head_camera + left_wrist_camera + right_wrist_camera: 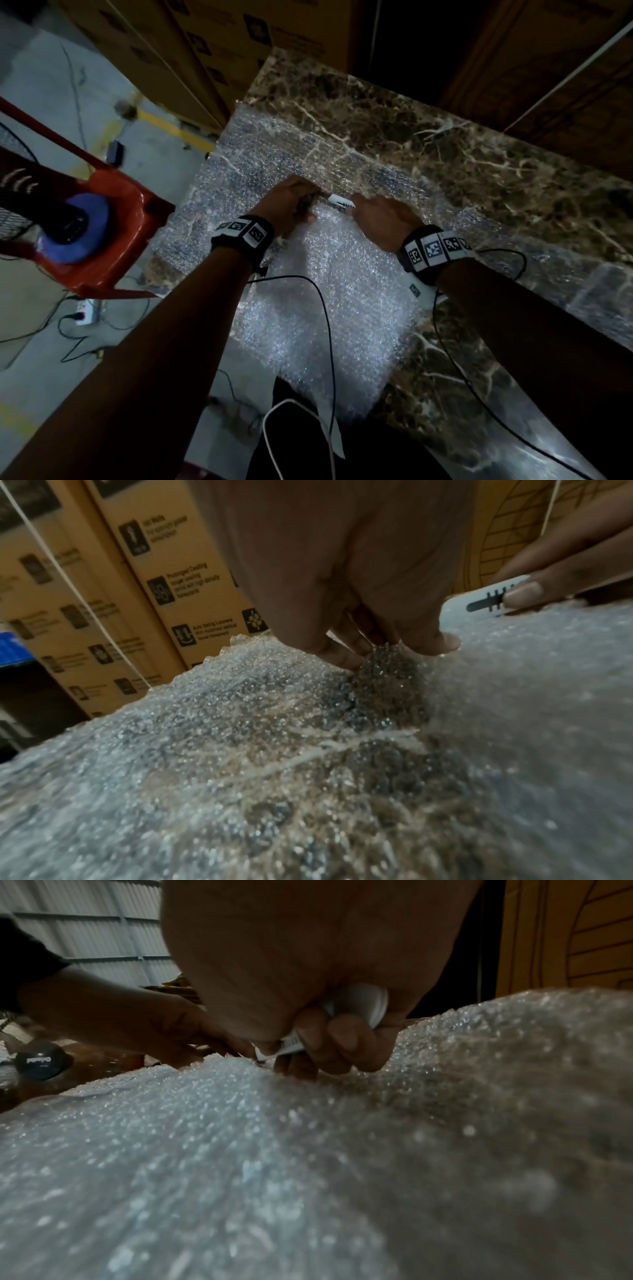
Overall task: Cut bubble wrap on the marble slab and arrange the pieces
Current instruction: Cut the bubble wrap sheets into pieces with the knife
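**Mid-cut: knife at the far edge of the folded bubble wrap**

Head view: the bubble wrap [329,291] lies on the marble slab [462,150], which serves as the desk, with a thicker, whiter layer running from the hands back over the near edge and a thinner sheet spread to the left. The left hand [291,202] presses down just beside the white utility knife [340,202], which the right hand [383,222] holds at the top of the white layer. A red plastic chair [113,219] stands on the floor to the left.

Left wrist view: the left fingertips [346,658] are curled and seem to pinch a small bunched bit of wrap (the dim light makes this uncertain). The knife's white body shows at right under a right finger.

Right wrist view: the right grip is closed round the knife handle [359,1001], its tip down at the wrap's edge; the blade itself cannot be made out.

Judging from this, the cutting step is in hand and arranging is not begun. The next move calls for keeping the wrap taut with the left hand while drawing the knife steadily along the line, fingers clear of its path.
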A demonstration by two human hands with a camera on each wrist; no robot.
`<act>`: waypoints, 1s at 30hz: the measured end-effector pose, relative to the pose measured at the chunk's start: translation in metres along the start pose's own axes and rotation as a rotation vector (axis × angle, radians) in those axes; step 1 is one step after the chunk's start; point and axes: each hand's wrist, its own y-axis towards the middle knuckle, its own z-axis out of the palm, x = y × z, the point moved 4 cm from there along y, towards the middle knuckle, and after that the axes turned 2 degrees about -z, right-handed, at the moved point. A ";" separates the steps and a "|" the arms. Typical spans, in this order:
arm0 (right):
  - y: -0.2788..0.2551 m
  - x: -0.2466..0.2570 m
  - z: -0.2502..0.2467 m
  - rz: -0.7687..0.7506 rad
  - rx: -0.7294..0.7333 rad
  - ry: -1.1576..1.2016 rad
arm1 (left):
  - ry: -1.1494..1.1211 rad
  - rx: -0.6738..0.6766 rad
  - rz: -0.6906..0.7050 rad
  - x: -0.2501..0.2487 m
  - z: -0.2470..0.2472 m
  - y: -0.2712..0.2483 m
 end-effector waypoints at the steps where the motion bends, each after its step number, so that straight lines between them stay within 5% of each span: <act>1: -0.002 -0.001 -0.002 -0.002 0.002 0.008 | 0.000 0.007 -0.009 -0.001 0.000 0.000; 10: 0.000 0.007 0.002 0.022 0.051 -0.021 | -0.025 -0.025 0.006 -0.004 0.004 -0.005; 15: -0.003 0.002 -0.005 -0.018 0.090 -0.051 | 0.181 0.035 -0.008 -0.004 0.011 -0.005; 20: -0.054 -0.038 -0.008 0.045 0.169 0.001 | 0.063 0.008 -0.047 -0.013 0.007 -0.009; 24: -0.105 -0.066 -0.007 0.032 0.092 -0.169 | 0.119 0.003 -0.068 -0.020 0.008 -0.006; 27: -0.116 -0.072 -0.001 0.107 0.123 -0.166 | 0.159 -0.057 -0.233 -0.047 0.009 -0.004; 30: -0.115 -0.071 0.002 0.126 0.145 -0.124 | 0.089 -0.101 0.029 -0.099 0.027 -0.002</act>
